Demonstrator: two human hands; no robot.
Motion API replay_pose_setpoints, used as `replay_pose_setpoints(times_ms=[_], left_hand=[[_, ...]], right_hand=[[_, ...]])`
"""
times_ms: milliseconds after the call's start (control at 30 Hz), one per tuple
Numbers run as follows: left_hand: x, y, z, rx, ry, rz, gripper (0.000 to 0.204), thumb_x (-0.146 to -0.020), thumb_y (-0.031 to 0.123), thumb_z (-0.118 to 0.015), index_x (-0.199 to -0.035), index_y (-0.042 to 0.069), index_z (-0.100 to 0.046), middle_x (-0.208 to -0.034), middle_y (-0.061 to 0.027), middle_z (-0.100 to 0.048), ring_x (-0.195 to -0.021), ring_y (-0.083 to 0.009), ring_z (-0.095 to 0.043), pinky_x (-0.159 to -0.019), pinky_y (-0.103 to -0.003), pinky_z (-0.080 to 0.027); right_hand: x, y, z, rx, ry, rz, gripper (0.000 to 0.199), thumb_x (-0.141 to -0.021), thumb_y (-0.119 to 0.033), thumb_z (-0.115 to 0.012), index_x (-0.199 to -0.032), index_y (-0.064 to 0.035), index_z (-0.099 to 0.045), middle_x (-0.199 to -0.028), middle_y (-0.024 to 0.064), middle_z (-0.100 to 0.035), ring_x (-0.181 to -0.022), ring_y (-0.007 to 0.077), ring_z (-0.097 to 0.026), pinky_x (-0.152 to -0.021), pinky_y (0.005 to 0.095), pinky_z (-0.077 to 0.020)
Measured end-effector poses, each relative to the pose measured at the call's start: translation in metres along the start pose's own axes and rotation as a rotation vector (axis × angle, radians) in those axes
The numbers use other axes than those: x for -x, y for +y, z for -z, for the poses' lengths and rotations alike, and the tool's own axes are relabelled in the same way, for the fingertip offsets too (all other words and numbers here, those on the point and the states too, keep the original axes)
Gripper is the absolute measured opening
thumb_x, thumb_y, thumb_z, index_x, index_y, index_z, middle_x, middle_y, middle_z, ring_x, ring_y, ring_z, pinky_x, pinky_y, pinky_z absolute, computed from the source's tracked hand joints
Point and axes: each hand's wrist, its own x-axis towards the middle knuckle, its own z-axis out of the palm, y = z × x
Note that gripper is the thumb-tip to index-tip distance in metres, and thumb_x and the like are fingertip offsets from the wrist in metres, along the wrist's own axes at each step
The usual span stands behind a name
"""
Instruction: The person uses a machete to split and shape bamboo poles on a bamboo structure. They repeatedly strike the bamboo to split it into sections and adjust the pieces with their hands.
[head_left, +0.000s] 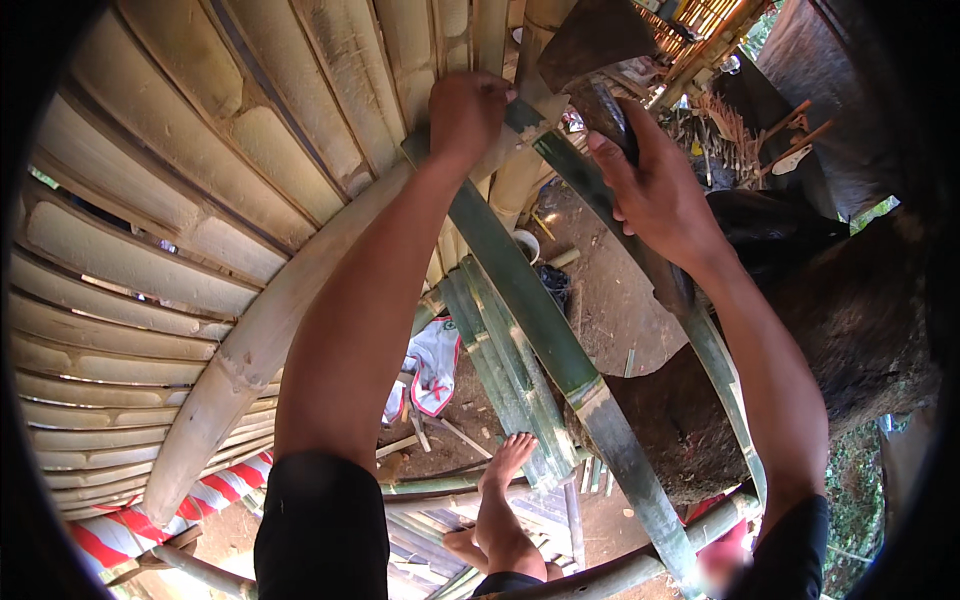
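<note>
My left hand (468, 118) is curled at the upper end of a green bamboo strip (565, 165), fingertips by its tip. That strip runs down to the right, partly behind my right hand. Under my left wrist begins another long bamboo strip (520, 295), sloping down to the lower right, its lower part paler past a node. My right hand (655, 185) is wrapped round the dark handle of a chopping tool with a broad dark blade (592, 45). The blade points up, beyond the far end of the strips. Some of my left fingers are hidden.
A slatted bamboo platform (290, 130) with a thick curved pole (240, 360) fills the left. Several split bamboo pieces (500, 370) lean below, near a bare foot (512, 455). White cloth (435, 365) lies on the dirt floor. A large dark rough mass (800, 320) stands at right.
</note>
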Motion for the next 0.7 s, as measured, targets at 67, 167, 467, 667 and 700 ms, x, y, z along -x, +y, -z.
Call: replay_pose_setpoints(times_ms=[67,167,467,667,700], left_hand=[[0.000,-0.001,-0.001,-0.010,-0.012,-0.002,0.012,-0.080,0.010,-0.070,-0.088,0.003,-0.076,-0.079,-0.0184,-0.071,-0.072,-0.0299,-0.069,-0.071,-0.036,-0.053],[0.000,-0.001,0.000,-0.009,-0.012,0.021,0.012,-0.079,0.009,-0.071,-0.089,0.003,-0.076,-0.079,-0.0185,-0.071,-0.072,-0.0308,-0.070,-0.071,-0.037,-0.053],[0.001,0.001,-0.002,-0.011,-0.032,0.050,0.014,-0.082,0.009,-0.072,-0.092,0.000,-0.075,-0.082,-0.0168,-0.073,-0.073,-0.0209,-0.070,-0.069,-0.032,-0.052],[0.000,-0.003,-0.003,-0.020,0.000,0.011,0.016,-0.080,0.009,-0.073,-0.092,0.000,-0.075,-0.084,-0.0184,-0.072,-0.075,-0.0242,-0.071,-0.070,-0.033,-0.052],[0.000,-0.003,-0.004,-0.010,-0.001,0.025,0.016,-0.080,0.010,-0.073,-0.092,0.000,-0.075,-0.084,-0.0187,-0.072,-0.075,-0.0248,-0.071,-0.071,-0.033,-0.052]], right_hand=[[-0.007,0.002,0.000,0.020,0.021,0.023,0.041,-0.098,-0.030,-0.053,-0.123,0.0017,-0.047,-0.088,0.0270,-0.065,-0.088,0.0466,-0.063,-0.075,0.0491,-0.0477],[-0.016,0.002,0.003,0.031,-0.005,0.008,0.040,-0.098,-0.030,-0.053,-0.121,0.0018,-0.047,-0.089,0.0286,-0.064,-0.089,0.0474,-0.062,-0.075,0.0503,-0.0474],[-0.030,-0.008,0.001,0.134,-0.077,-0.002,0.043,-0.098,-0.028,-0.052,-0.129,0.0011,-0.043,-0.086,0.0300,-0.065,-0.087,0.0487,-0.062,-0.074,0.0530,-0.0472],[-0.042,-0.009,-0.007,0.189,-0.103,0.042,0.040,-0.098,-0.027,-0.053,-0.125,0.0010,-0.043,-0.086,0.0309,-0.065,-0.087,0.0492,-0.062,-0.074,0.0536,-0.0479],[-0.046,-0.007,-0.010,0.192,-0.150,0.038,0.039,-0.098,-0.026,-0.053,-0.124,0.0011,-0.043,-0.087,0.0312,-0.065,-0.087,0.0494,-0.062,-0.074,0.0539,-0.0479]])
